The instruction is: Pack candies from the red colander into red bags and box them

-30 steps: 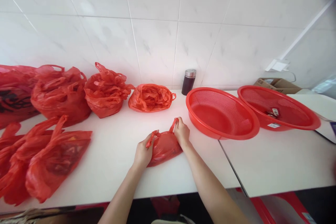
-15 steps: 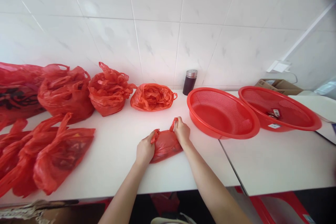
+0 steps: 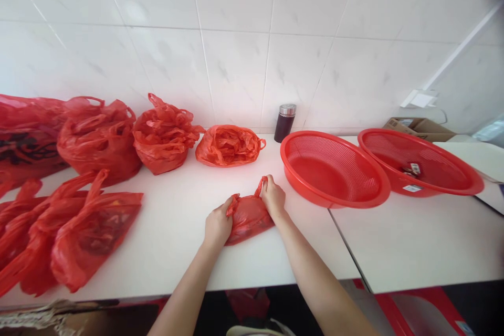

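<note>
A small filled red plastic bag point(image 3: 250, 219) rests on the white table point(image 3: 169, 241) between my hands. My left hand point(image 3: 218, 224) is closed on the bag's left handle, at its upper left corner. The right handle is pinched in my right hand point(image 3: 273, 195), which stands slightly higher. Dark shapes show faintly through the thin plastic. Behind this bag lies an open red bag point(image 3: 230, 146) stuffed with crumpled red plastic.
Filled red bags point(image 3: 96, 239) lie at the left, with larger bags point(image 3: 98, 142) behind them. A dark flask point(image 3: 284, 123) stands by the wall. Two red baskets point(image 3: 334, 199) point(image 3: 425, 189) are at the right, near a cardboard box point(image 3: 423, 128).
</note>
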### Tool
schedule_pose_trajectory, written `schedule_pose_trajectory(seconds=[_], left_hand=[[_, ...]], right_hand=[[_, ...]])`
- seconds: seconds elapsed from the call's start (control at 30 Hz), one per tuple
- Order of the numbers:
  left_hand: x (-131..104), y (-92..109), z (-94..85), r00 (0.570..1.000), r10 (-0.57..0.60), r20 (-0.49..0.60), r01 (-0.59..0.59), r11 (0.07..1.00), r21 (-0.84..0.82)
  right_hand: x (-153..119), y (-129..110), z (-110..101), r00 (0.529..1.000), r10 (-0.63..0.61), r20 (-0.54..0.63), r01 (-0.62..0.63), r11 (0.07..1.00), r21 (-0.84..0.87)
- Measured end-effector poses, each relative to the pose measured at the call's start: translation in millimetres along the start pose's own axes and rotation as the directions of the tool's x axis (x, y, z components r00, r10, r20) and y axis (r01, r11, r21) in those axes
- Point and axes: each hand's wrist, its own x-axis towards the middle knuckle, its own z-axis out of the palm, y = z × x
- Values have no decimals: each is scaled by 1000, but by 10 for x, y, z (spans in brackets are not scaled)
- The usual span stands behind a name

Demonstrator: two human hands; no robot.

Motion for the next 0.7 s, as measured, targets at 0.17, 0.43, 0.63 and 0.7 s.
schedule_pose_trajectory(seconds=[0.17,0.43,0.63,0.7], left_hand=[[-17,-13,2,1000,16,-18,-17,997,-73],[-74,1,13,994,86,-66,-100,964,-248],[-125,22,21,984,154,-86,-173,933,-317],[-127,31,27,980,171,-102,-196,923,-332]], right_hand=[[9,0,-9,1000,26,-3,-26,999,27],[28,9,-13,995,92,-35,-87,987,136],[43,27,-28,991,128,-50,-107,945,309],[53,33,-35,988,148,-53,-117,916,385]])
